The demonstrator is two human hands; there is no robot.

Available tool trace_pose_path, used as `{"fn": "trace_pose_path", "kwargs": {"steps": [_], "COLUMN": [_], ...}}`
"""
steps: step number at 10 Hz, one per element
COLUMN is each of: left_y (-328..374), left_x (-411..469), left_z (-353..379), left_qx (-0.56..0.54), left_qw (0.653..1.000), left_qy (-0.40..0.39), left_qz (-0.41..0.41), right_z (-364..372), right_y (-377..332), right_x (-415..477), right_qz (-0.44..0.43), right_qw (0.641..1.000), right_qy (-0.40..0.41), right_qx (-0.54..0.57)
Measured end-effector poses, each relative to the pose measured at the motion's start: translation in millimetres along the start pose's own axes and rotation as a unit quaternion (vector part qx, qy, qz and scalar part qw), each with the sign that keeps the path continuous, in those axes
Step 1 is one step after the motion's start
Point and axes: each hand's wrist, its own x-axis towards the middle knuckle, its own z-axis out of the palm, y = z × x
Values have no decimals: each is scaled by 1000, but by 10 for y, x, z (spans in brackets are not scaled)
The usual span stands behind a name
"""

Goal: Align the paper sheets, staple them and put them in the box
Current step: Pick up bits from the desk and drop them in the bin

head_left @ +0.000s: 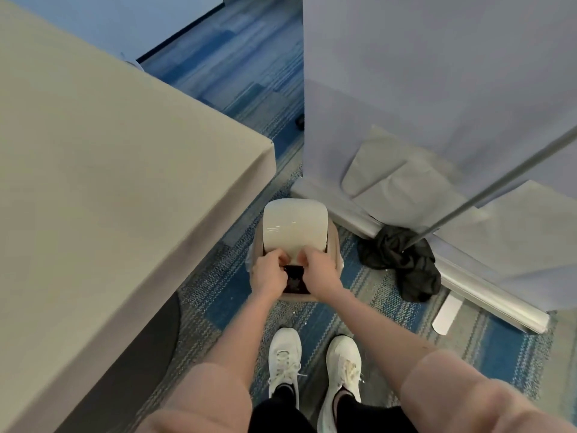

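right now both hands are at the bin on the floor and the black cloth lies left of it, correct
No. The head view shows the left hand and right hand at the bin on the floor, but the black cloth lies right of it.

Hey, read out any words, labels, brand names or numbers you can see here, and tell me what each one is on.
No text can be read in this view.
The bin lid, the white shoes and the white strip on the carpet show no lettering, logo or number that can be made out.
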Motion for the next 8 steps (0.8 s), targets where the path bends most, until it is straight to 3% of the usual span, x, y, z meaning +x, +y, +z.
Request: {"fn": "trace_pose_path", "kwargs": {"steps": [2, 5, 7, 8], "left_y": [-32, 39, 65, 180], "left_x": [59, 90, 63, -38], "left_z": [25, -85, -147, -232], "left_qx": [29, 125, 129, 142], "left_qw": [999, 987, 988, 986], "left_qy": [7, -7, -49, -29], "left_qz": [36, 98, 67, 88], "right_z": [65, 60, -4, -117], "right_y": [42, 8, -24, -93], "right_x": [41, 67, 42, -44], "right_qz": [-16, -5, 3, -4], "right_qw": [999, 1000, 1000, 1000], "right_qy": [27, -1, -4, 1], "right_qx": [6, -22, -11, -12]}}
